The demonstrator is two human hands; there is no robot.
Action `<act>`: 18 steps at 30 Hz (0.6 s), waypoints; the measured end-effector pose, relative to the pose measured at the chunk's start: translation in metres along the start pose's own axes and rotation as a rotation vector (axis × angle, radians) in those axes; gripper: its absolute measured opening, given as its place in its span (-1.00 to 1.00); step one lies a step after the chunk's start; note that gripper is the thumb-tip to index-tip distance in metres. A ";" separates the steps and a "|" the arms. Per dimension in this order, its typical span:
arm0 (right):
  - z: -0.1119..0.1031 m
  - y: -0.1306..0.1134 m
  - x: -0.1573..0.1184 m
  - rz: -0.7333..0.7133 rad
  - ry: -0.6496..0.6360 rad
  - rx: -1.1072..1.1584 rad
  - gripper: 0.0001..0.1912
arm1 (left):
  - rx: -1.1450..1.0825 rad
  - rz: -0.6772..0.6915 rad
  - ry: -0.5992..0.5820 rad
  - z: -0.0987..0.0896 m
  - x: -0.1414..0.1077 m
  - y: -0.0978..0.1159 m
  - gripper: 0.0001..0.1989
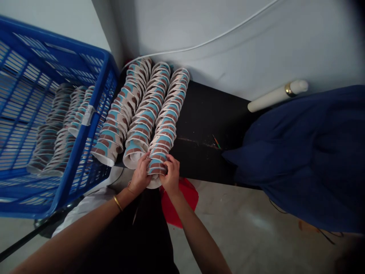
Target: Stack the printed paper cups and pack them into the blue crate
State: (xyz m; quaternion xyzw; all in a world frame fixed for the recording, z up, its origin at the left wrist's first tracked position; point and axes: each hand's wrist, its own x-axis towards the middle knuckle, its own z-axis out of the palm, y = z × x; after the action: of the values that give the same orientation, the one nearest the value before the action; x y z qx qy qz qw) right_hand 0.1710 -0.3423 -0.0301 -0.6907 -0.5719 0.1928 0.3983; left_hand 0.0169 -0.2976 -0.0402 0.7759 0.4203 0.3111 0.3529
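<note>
Three long rows of nested cup-shaped pieces, patterned in brown, teal and beige with pale rims, lie side by side on a black tabletop. My left hand (pixel 140 175) and my right hand (pixel 171 176) grip the near end of the right row of cup-shaped pieces (pixel 163 142) from either side. Its lowest piece hangs past the table's front edge. To the left of my hands are the middle row (pixel 139 133) and the left row (pixel 110 133), untouched. The inside of the middle row's end piece faces me.
A blue plastic crate (pixel 68 182) at left holds more nested rows (pixel 53 140). The black table (pixel 211 114) runs right to dark blue cloth (pixel 285 144). A whitish tube (pixel 273 97) and a thin green-tipped stick (pixel 217 142) lie there. Something red (pixel 188 198) is below the edge.
</note>
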 end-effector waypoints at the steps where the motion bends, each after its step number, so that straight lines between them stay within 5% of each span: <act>1: 0.001 0.001 0.001 -0.008 -0.002 -0.011 -0.82 | 0.004 0.005 0.002 0.000 -0.001 -0.001 -0.54; 8: -0.020 -0.005 0.007 -0.050 -0.131 0.036 -0.54 | 0.041 -0.004 0.013 -0.005 0.000 -0.007 -0.55; 11: -0.030 -0.003 0.016 0.064 -0.206 0.175 -0.38 | 0.043 0.007 0.013 -0.006 0.000 -0.008 -0.54; 14: -0.026 0.005 0.029 0.232 -0.193 0.261 -0.42 | 0.048 0.003 0.017 -0.004 0.000 -0.008 -0.52; 18: -0.009 0.014 0.044 0.235 -0.147 0.089 -0.55 | 0.054 -0.007 0.014 -0.001 -0.001 -0.008 -0.50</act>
State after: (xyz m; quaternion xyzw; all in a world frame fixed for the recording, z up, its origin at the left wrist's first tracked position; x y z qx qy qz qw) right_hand 0.1987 -0.3039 -0.0269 -0.7185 -0.5059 0.3133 0.3601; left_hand 0.0124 -0.2949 -0.0458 0.7816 0.4335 0.3038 0.3299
